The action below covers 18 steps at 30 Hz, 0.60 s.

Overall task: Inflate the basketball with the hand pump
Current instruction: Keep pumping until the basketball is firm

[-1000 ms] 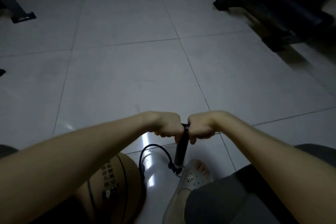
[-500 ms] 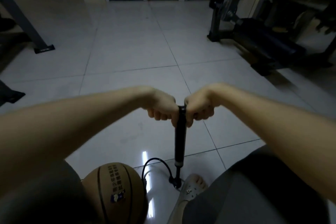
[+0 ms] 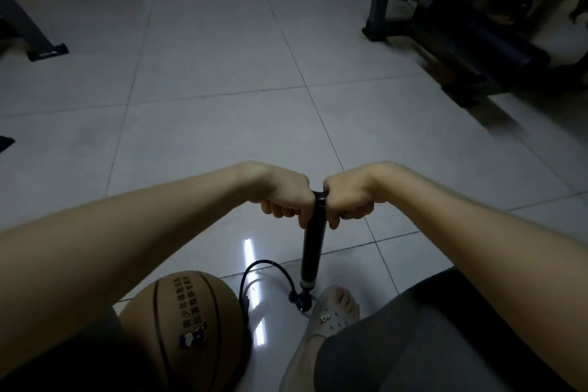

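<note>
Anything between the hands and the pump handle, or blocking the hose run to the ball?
Nothing visible. Left hand and right hand are clamped on the pump handle; the hose loops freely over the floor toward the basketball.

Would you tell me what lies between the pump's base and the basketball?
In the head view, only the black hose arcs over bare tile from the pump base to the basketball.

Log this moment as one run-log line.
phase: pumping | left hand: on handle | right hand: on handle | pump: upright on floor | hose: reaches basketball
</note>
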Available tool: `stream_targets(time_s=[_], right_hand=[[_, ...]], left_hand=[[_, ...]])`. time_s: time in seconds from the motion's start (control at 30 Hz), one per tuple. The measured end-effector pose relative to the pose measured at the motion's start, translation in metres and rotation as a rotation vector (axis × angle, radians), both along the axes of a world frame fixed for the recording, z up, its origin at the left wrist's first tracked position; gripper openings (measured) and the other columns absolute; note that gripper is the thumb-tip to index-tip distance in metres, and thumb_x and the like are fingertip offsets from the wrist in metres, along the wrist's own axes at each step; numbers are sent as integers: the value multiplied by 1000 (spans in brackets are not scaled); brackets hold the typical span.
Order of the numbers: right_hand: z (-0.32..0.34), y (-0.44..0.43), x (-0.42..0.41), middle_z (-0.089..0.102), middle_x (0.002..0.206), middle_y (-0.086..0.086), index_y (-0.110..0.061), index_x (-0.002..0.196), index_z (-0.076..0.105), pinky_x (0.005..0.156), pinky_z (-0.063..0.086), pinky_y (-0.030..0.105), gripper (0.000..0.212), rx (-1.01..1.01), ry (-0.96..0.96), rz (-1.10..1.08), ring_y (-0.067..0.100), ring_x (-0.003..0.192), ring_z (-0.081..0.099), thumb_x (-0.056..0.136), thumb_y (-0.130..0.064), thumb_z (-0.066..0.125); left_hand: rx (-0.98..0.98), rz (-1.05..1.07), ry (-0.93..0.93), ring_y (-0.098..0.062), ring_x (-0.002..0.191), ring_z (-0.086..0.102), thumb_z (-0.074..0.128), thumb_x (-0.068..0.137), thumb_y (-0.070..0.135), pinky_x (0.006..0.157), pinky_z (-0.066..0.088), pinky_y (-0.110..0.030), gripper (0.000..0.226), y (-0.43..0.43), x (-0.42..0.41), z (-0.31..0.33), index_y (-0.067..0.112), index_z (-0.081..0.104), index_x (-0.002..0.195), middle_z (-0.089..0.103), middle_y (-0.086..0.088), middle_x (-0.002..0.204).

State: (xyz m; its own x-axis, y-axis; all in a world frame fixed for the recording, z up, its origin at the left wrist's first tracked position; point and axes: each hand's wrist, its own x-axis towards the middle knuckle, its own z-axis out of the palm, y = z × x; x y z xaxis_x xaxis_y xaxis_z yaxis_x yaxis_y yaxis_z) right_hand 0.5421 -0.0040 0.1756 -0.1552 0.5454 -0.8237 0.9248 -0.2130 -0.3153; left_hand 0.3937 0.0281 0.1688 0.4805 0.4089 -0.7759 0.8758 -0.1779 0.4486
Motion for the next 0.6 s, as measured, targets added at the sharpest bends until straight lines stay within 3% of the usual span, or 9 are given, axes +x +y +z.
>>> stream_targets(time_s=[0.1,0.27,0.4,0.5,0.6], right_hand=[[-39,-8,-9,46,58,5,-6,84,64,47,31,27,4,-16,-29,63,18,47,37,84,-8,67],[-80,-31,-17,47,57,6,-4,90,68,46,32,27,9,-17,-66,95,19,46,37,83,-8,65],[-64,-41,-14,44,55,4,-5,85,64,45,29,26,2,-5,-61,49,17,44,34,85,-7,63],[-34,-41,-16,41,53,2,-4,92,64,44,27,26,6,-18,-65,43,16,43,32,87,-7,64],[18,-29,-12,39,52,1,-8,80,60,44,25,25,11,-8,-65,60,16,44,31,88,-9,68]], left_hand=[[49,-19,57,-17,43,33,71,78,12,46,27,-24,22,-12,-5,-38,14,58,61,41,1,49],[95,-6,53,-20,47,37,69,74,13,45,30,-25,13,-41,-8,-78,13,65,61,47,-6,56],[70,-13,80,-21,48,34,68,76,12,45,26,-25,18,-46,-5,-57,13,61,59,44,-6,58],[67,-31,113,-16,46,29,69,80,13,45,23,-26,23,-47,-5,-26,13,55,62,39,-2,55],[105,-26,80,-16,46,30,69,83,15,46,23,-24,26,-38,-5,21,15,52,64,39,0,55]])
